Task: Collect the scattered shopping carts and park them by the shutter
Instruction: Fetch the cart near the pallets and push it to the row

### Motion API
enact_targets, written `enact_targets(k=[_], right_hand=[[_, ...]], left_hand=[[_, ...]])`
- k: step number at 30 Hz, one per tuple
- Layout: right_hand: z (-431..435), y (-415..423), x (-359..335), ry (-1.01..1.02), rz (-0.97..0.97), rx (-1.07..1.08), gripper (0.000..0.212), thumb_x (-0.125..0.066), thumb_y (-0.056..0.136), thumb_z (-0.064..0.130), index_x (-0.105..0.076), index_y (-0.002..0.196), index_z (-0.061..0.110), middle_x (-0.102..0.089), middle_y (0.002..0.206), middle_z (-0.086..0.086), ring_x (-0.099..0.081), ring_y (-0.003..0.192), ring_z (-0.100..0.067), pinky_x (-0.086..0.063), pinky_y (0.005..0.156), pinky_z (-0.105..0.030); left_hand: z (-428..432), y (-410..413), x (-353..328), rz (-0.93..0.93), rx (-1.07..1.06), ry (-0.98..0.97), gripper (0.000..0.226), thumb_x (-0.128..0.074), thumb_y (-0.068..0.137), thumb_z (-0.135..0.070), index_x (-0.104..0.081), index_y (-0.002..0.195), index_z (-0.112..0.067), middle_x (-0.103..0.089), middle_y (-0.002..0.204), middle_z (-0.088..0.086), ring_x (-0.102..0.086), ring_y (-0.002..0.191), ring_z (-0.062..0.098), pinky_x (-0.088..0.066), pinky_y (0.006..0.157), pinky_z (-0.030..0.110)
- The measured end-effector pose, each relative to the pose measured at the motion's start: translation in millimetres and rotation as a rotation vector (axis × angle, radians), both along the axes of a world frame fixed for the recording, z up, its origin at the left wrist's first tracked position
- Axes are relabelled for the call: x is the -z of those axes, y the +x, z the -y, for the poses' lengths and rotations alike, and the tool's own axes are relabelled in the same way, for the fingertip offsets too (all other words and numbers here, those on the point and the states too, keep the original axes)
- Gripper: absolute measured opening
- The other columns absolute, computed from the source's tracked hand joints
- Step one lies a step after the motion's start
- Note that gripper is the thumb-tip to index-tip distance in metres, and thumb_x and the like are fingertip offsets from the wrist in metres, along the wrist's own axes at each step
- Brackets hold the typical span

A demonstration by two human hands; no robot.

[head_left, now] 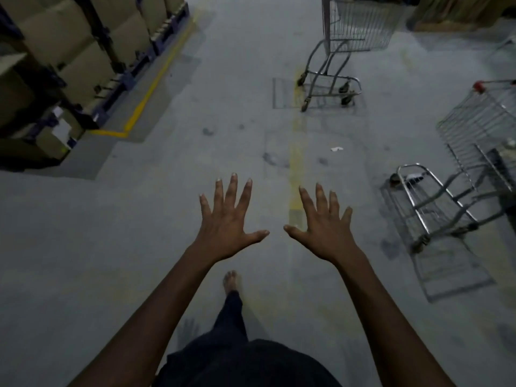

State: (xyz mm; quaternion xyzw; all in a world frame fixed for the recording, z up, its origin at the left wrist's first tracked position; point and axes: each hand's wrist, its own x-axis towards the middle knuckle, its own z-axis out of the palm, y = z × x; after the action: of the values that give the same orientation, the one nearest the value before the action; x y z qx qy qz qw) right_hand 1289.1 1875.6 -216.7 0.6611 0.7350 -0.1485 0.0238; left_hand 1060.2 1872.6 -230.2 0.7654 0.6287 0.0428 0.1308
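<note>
My left hand (227, 226) and my right hand (324, 229) are stretched out side by side over the grey floor, palms down, fingers spread, holding nothing. A wire shopping cart (346, 37) stands ahead at the upper middle, well beyond my hands. A second wire cart (474, 141) with a red handle end stands at the right edge, to the right of my right hand. Neither hand touches a cart. No shutter is in view.
Racks with cardboard boxes (64, 51) line the left side behind a yellow floor line (156, 79). A faded yellow stripe (296, 163) runs up the aisle. A scrap of paper (336, 148) lies on the floor. More boxes (460, 12) sit at the top right.
</note>
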Motion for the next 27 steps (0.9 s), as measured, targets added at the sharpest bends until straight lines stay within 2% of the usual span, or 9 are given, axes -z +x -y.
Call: enact_targets(k=[4,7,9,18,23,27], right_hand=[[-95,-18,-14,-0.018,0.098,0.017,0.092,-0.028,0.082,0.080,0.022,0.147,0.038,0.026,0.158,-0.004,0.019,0.144,-0.037,0.000,0.108,-0.071],[-171,-32,-23,0.011,0.127,0.025,0.092,-0.027,0.084,0.078,0.022,0.148,0.035,0.025,0.158,-0.006,0.018,0.145,-0.038,-0.002,0.109,-0.071],[-216,-40,-28,0.033,0.136,0.026,0.091,-0.028,0.085,0.077,0.020,0.150,0.033,0.023,0.159,-0.006,0.018,0.145,-0.038,-0.001,0.109,-0.071],[-414,-61,-4,0.031,-0.004,0.113,0.089,-0.035,0.087,0.073,0.015,0.150,0.036,0.025,0.158,-0.004,0.016,0.145,-0.036,-0.002,0.109,-0.068],[-554,-70,5,0.046,-0.108,0.133,0.085,-0.042,0.090,0.063,0.008,0.152,0.032,0.018,0.160,-0.006,0.009,0.146,-0.036,-0.007,0.112,-0.064],[-665,-79,-4,0.016,-0.195,0.157,0.082,-0.046,0.091,0.057,0.002,0.153,0.032,0.012,0.161,-0.006,0.004,0.147,-0.037,-0.009,0.113,-0.062]], left_hand=[[-105,-16,-8,-0.005,0.018,-0.044,0.109,-0.010,0.062,-0.092,0.036,0.141,-0.033,0.039,0.152,0.004,0.033,0.139,0.037,0.006,0.108,0.071],[-188,-31,-16,-0.046,0.080,-0.013,0.107,-0.017,0.067,-0.090,0.033,0.143,-0.033,0.039,0.152,0.004,0.032,0.139,0.037,0.003,0.107,0.071],[-235,-40,-21,-0.077,0.098,-0.004,0.108,-0.014,0.066,-0.090,0.030,0.145,-0.032,0.037,0.153,0.004,0.030,0.140,0.038,0.002,0.107,0.072],[-431,-57,-14,-0.101,0.109,-0.017,0.104,-0.012,0.066,-0.089,0.031,0.144,-0.034,0.032,0.156,0.004,0.026,0.142,0.037,0.003,0.108,0.071],[-562,-61,-16,-0.084,0.119,-0.040,0.104,-0.034,0.077,-0.083,0.029,0.145,-0.036,0.030,0.156,0.002,0.024,0.144,0.035,0.001,0.111,0.067],[-667,-68,-35,-0.095,0.108,-0.098,0.102,-0.041,0.080,-0.079,0.026,0.146,-0.038,0.026,0.158,0.002,0.023,0.144,0.034,-0.002,0.112,0.067]])
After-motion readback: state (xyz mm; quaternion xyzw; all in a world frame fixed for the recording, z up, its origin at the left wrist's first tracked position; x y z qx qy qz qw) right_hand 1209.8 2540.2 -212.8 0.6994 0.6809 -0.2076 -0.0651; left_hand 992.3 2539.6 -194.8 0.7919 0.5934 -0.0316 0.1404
